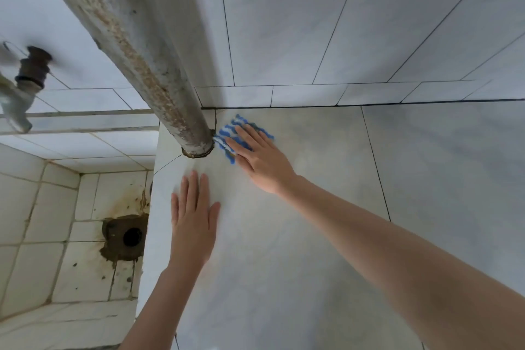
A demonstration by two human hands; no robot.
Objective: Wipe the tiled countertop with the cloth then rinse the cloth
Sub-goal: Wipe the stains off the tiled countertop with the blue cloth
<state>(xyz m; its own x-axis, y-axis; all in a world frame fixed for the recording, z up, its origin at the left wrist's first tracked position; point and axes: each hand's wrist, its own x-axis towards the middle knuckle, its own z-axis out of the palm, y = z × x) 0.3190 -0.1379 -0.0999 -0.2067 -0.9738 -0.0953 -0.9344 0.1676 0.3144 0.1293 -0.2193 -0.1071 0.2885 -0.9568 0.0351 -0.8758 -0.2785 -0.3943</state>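
Note:
A blue-and-white striped cloth (230,130) lies on the grey tiled countertop (312,207), in the back corner right beside a rusty vertical pipe (147,65). My right hand (260,158) presses flat on the cloth, fingers extended, covering most of it. My left hand (194,221) rests flat on the countertop near its left edge, fingers apart, holding nothing.
To the left and below the countertop is a tiled sink basin (42,236) with a stained drain hole (132,237). A metal tap (20,94) juts out at the upper left. A tiled wall (312,23) rises behind the countertop.

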